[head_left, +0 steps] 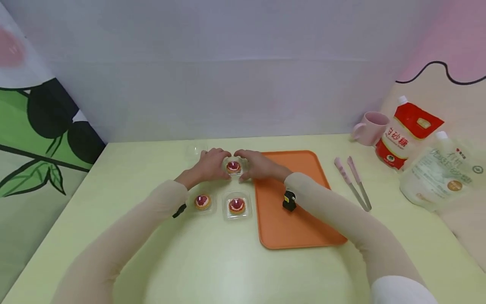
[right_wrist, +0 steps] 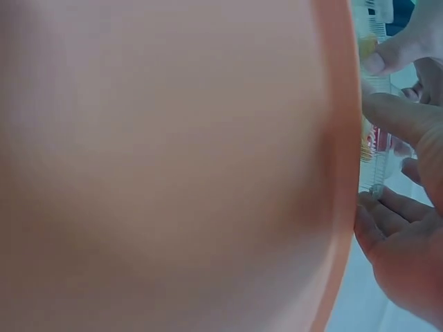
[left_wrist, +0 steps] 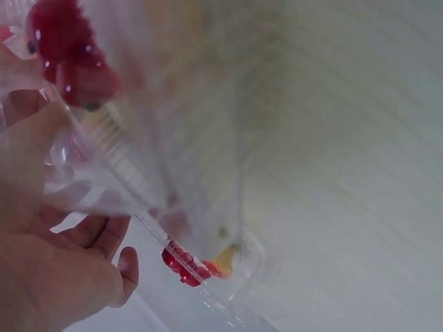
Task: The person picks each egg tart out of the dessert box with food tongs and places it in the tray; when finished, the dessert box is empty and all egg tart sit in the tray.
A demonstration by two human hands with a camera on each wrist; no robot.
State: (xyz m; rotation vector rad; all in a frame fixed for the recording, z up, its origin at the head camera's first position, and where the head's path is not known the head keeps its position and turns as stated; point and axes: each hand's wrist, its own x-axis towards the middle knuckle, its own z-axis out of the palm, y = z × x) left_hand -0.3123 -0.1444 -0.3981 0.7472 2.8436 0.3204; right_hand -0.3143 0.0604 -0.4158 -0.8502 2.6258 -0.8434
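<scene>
In the head view, my left hand (head_left: 211, 164) and right hand (head_left: 260, 164) flank a clear plastic box (head_left: 234, 161) from both sides, thumbs at the near side and fingers at the far side. Inside it sits a small tart (head_left: 233, 166) with a glossy red topping. The right wrist view shows the fingers of both hands at the box's walls (right_wrist: 374, 176). Nearer to me are two more tarts in clear boxes, one tart (head_left: 203, 202) beside my left wrist, the other tart (head_left: 237, 205) to its right. One boxed tart (left_wrist: 187, 266) also shows in the left wrist view.
An orange tray (head_left: 292, 230) lies under my right forearm. Behind my left hand stands a clear plastic piece (head_left: 195, 150). To the right are two pink-handled utensils (head_left: 355, 181), a pink mug (head_left: 371, 128), a red-and-white sugar bag (head_left: 404, 133) and a white pouch (head_left: 436, 173).
</scene>
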